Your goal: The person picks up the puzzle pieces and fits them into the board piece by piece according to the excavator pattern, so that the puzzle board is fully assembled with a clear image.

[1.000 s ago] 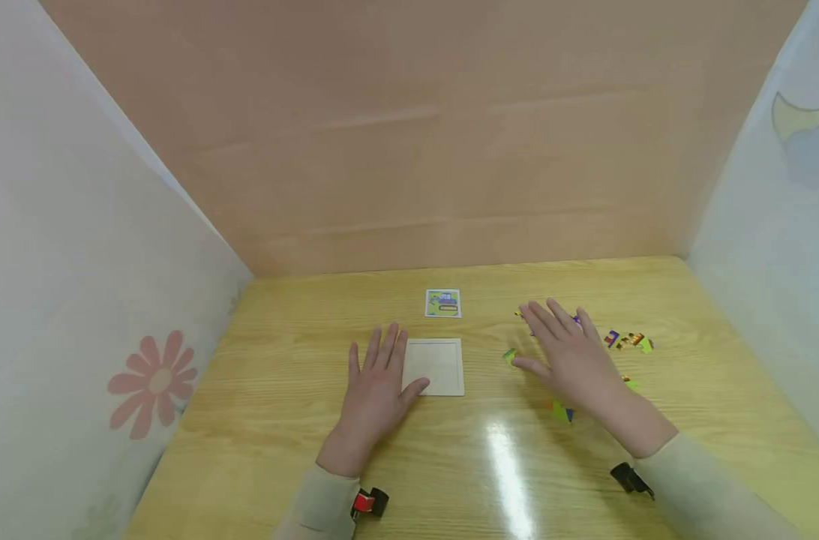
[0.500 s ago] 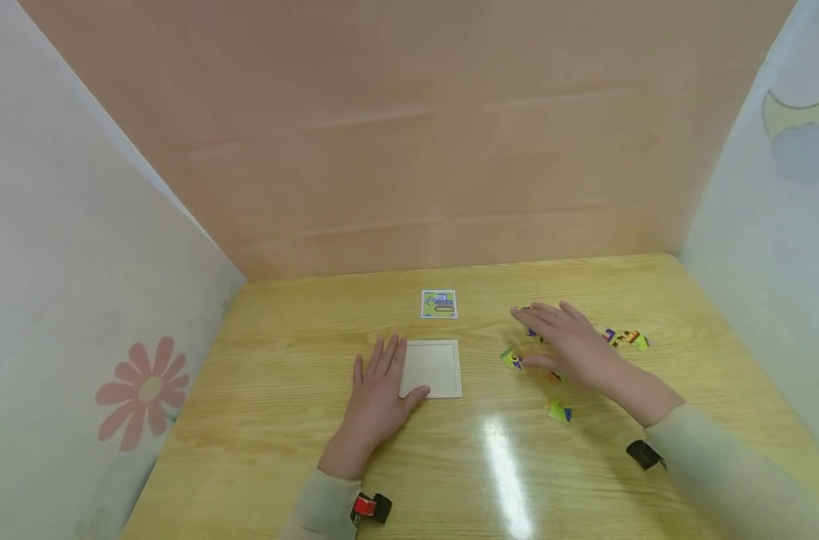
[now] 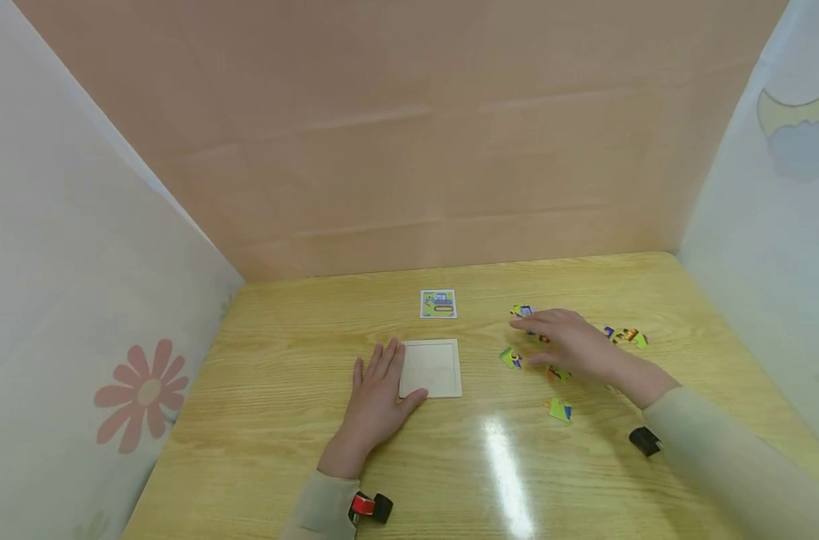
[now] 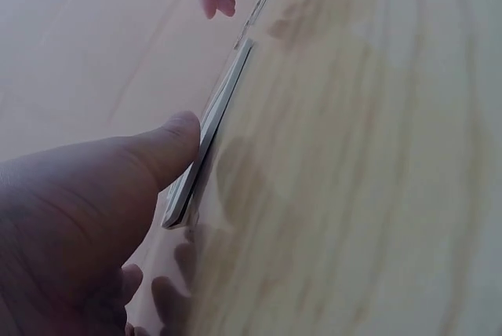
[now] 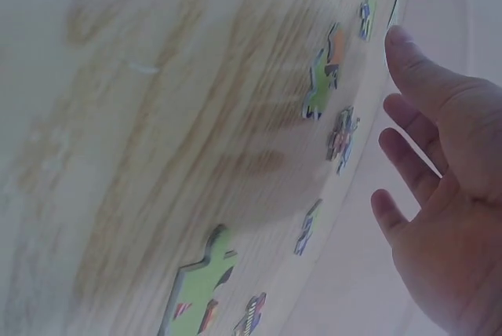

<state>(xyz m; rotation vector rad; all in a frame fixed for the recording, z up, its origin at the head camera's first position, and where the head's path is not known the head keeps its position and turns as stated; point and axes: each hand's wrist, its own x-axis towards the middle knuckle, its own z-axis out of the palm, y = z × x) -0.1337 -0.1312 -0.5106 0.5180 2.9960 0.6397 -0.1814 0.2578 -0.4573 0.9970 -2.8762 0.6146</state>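
A square, pale puzzle tray (image 3: 436, 369) lies flat on the table. My left hand (image 3: 372, 412) rests at its left side, fingers straight, the thumb against the tray's edge (image 4: 227, 85) in the left wrist view. Jigsaw pieces in green, purple and orange are scattered on the right. Over them hovers my right hand (image 3: 571, 343), fingers extended and thumb apart, holding nothing. One green piece (image 3: 511, 358) lies by its thumb tip. In the right wrist view, the hand (image 5: 455, 163) is above the table, with a green puzzle piece (image 5: 200, 289) lying lower left.
Behind the tray lies a small picture card (image 3: 439, 304) showing a digger. Other jigsaw pieces are a green and blue one (image 3: 559, 409) in front and a cluster (image 3: 635, 338) at far right. A brown panel (image 3: 409, 150) closes the back, with pale panels at the sides.
My right hand has turned and lowered slightly over the pieces, its fingers closer together, exposing more pieces. My left hand has stayed at the tray. The head view has shifted slightly.
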